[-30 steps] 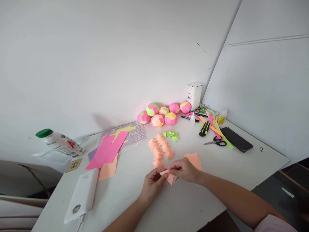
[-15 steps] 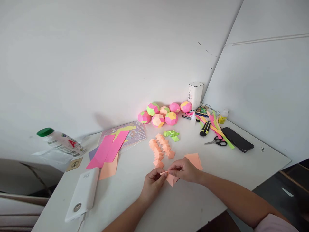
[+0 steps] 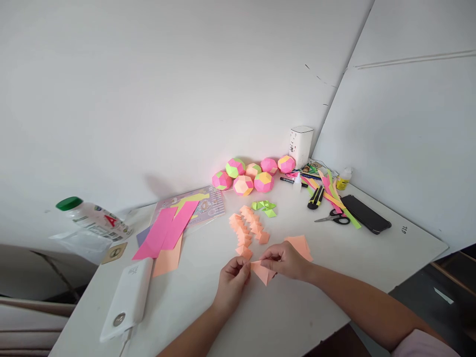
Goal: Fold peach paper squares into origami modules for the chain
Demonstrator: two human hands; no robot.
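A partly folded peach paper piece (image 3: pixel 264 275) is held between my two hands above the near part of the table. My left hand (image 3: pixel 233 281) pinches its left corner between thumb and fingers. My right hand (image 3: pixel 284 262) grips the upper right edge, covering part of it. Just beyond lie two rows of folded peach paper units (image 3: pixel 241 232), overlapping one another. Several small folded green units (image 3: pixel 265 206) sit behind them. A stack of flat peach paper squares (image 3: pixel 300 246) lies beyond my right wrist.
Several multicoloured paper balls (image 3: pixel 243 185) line the wall. To the right lie scissors (image 3: pixel 336 216), a box cutter (image 3: pixel 316 198), paper strips (image 3: pixel 332 198) and a black phone (image 3: pixel 366 213). Leftward are pink paper sheets (image 3: pixel 169 230), a white power bank (image 3: pixel 128 300) and a tilted bottle (image 3: pixel 94 218).
My left hand has shifted slightly left, its thumb now at the paper's left corner. The paper's front face has turned more into view. My right hand has barely moved.
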